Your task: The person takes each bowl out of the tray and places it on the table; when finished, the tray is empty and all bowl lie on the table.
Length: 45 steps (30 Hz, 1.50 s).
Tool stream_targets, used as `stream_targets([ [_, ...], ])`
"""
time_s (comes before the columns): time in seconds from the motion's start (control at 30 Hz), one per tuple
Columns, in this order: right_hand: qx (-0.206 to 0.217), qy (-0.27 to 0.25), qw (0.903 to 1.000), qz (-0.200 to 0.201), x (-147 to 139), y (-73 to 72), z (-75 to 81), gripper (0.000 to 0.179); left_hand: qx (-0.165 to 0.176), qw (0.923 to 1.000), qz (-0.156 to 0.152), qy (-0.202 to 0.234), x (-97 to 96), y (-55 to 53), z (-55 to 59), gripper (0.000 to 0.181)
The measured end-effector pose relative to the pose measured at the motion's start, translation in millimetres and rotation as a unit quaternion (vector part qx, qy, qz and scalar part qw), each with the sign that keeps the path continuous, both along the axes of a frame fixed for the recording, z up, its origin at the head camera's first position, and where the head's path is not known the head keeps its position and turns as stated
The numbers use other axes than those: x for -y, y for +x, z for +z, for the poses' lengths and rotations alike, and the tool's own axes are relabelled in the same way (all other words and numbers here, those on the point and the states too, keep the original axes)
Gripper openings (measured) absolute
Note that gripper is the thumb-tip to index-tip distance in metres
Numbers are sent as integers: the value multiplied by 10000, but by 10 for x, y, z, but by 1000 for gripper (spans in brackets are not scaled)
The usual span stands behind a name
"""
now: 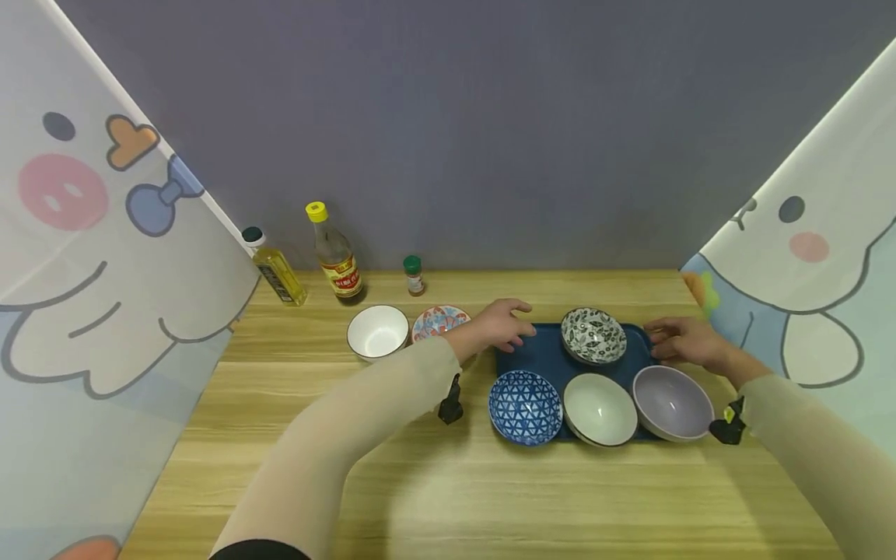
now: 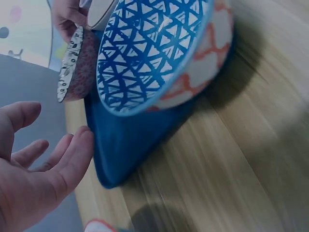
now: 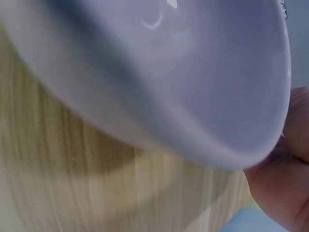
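A dark blue tray (image 1: 535,350) bears several bowls: a black-and-white leaf-patterned bowl (image 1: 593,336) at the back, and a blue triangle-patterned bowl (image 1: 525,407), a white bowl (image 1: 600,410) and a lilac bowl (image 1: 673,403) along the front. My left hand (image 1: 500,324) is by the tray's back left corner, its fingers spread and holding nothing; the left wrist view shows the fingertips (image 2: 85,137) close to the rim. At the tray's right edge, behind the lilac bowl, is my right hand (image 1: 682,342). Its fingertips are partly hidden, so whether they grip the rim is unclear.
Left of the tray stand another white bowl (image 1: 378,331) and a red-and-blue patterned dish (image 1: 437,320), partly behind my left forearm. Along the back are an oil bottle (image 1: 280,272), a yellow-capped sauce bottle (image 1: 337,260) and a green-capped jar (image 1: 414,277). A grey wall rises behind.
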State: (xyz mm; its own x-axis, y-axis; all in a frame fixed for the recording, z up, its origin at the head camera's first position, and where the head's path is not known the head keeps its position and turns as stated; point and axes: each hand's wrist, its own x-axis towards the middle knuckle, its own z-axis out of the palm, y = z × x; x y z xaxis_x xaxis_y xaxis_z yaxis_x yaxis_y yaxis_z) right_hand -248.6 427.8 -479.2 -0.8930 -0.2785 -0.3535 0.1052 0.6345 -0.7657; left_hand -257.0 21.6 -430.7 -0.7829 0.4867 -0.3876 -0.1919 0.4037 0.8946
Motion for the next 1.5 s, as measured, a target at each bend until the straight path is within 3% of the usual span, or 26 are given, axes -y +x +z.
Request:
stream_targets([
  [0.37,-180,1,9998,-77,9,28,-23,63,548,9966,493,381,-424,-30,-147,66],
  [0.53,-271,93,9996,-36,10,17,-16,63,595,9952,671,385,-551,-43,-209,66],
  [0.87,-200,113,9997,-91,15,11,11,63,457,9945,942,-7,-752,64,-166,62],
  [1.07,-118,100,9998,-126,39,31,30,64,454,9937,1024,-49,-818,55,-188,62],
  [1.33,-57,60,9998,-155,47,35,28,64,720,9907,1008,560,-820,-10,-302,63],
  [1.5,-38,5,9999,-149,51,43,27,64,968,9855,1038,931,-828,-15,-307,66],
])
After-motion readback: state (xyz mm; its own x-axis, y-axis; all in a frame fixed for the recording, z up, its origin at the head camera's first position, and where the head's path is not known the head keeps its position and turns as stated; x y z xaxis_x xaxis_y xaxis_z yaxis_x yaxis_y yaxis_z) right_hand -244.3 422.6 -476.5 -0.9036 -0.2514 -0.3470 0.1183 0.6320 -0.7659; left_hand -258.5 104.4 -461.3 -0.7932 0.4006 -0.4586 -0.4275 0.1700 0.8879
